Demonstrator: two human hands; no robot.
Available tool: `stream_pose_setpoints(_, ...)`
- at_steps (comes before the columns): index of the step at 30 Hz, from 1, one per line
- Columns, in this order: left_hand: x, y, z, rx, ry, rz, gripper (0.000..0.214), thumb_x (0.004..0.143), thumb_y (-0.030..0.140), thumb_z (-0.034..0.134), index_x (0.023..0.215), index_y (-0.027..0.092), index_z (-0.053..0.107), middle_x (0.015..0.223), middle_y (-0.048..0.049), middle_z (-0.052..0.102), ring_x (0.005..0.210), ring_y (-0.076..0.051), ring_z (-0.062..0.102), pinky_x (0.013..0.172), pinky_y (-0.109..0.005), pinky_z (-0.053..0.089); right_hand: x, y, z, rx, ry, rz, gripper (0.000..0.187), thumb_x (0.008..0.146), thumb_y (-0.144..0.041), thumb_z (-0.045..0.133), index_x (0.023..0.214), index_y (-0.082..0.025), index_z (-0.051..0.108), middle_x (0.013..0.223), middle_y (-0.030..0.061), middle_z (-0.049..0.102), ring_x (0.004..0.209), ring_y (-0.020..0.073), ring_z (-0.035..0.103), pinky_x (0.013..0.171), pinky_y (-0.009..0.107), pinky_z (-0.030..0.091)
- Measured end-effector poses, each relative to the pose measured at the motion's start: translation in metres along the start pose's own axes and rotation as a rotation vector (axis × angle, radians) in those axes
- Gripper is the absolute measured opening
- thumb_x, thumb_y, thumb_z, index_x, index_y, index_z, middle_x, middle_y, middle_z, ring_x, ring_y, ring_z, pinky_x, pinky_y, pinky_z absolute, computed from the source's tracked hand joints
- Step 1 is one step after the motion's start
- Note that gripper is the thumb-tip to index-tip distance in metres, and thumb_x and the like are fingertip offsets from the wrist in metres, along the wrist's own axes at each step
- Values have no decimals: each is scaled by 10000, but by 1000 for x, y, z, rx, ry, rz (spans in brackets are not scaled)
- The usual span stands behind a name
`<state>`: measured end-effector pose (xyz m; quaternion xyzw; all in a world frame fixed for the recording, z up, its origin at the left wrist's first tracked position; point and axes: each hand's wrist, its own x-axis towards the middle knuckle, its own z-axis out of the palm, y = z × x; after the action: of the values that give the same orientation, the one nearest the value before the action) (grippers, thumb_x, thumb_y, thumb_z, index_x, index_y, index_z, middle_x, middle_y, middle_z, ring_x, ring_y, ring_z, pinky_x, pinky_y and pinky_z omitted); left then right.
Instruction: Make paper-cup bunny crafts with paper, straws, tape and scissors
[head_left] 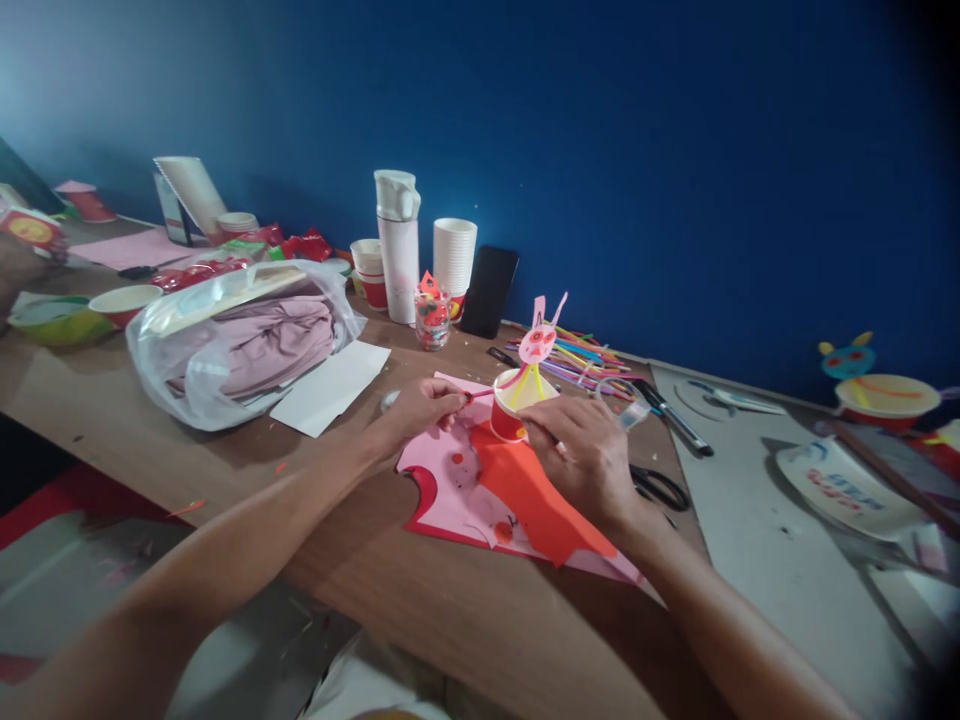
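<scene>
A red and white paper cup (507, 428) stands on cut sheets of coloured paper. From its mouth rises a pink paper animal face (537, 344) with two long ears, borne on yellow strips. My left hand (429, 408) pinches the end of a thin pink pipe cleaner (484, 393) that runs to the cup's rim. With curled fingers, my right hand (581, 450) grips the near right side of the cup; its fingertips are partly hidden. Orange paper (517, 480) and pink paper (442, 475) lie beneath both hands.
Colourful pipe cleaners (592, 355), a marker (686, 430) and black-handled scissors (661, 487) lie to the right. Behind stand a white bottle (397, 250), stacked paper cups (453, 255) and a phone (490, 292). A plastic bag (247, 340) fills the left. Another person's hand (19, 265) shows far left.
</scene>
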<state>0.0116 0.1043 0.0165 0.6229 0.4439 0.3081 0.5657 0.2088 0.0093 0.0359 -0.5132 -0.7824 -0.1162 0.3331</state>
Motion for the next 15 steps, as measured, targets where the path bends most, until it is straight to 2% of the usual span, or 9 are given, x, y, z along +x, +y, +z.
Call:
stream_pose_setpoints(3, 1, -1, 1, 3, 0, 10, 178, 712, 297, 601, 677, 123, 620, 477, 9, 539, 433, -82, 481, 449, -198, 394, 10, -11, 3, -128, -53, -44, 162, 852, -202, 507, 907, -239, 655, 924, 17, 657, 908, 181, 515, 805, 335, 304)
stream_pose_setpoints(7, 0, 0, 1, -2, -23, 46, 164, 719, 244, 574, 618, 123, 619, 502, -4, 568, 477, -88, 506, 482, -195, 394, 26, -26, 12, -284, -191, -127, 233, 854, -152, 474, 995, -264, 621, 1037, 33, 612, 990, 223, 441, 882, 411, 237)
stream_pose_setpoints(11, 0, 0, 0, -26, -29, 64, 171, 714, 243, 579, 594, 124, 601, 569, -6, 588, 505, -84, 510, 495, -193, 386, 32, -31, 23, -400, -291, -148, 246, 854, -132, 451, 1031, -217, 599, 1078, 77, 572, 1023, 257, 403, 940, 486, 190)
stream_pose_setpoints(15, 2, -4, -1, -34, -24, 64, 146, 696, 245, 600, 617, 122, 604, 568, 2, 570, 517, -90, 510, 513, -201, 384, 30, -28, 30, -412, -322, -130, 250, 870, -122, 411, 1030, -190, 591, 1092, 90, 563, 1034, 260, 402, 965, 527, 162)
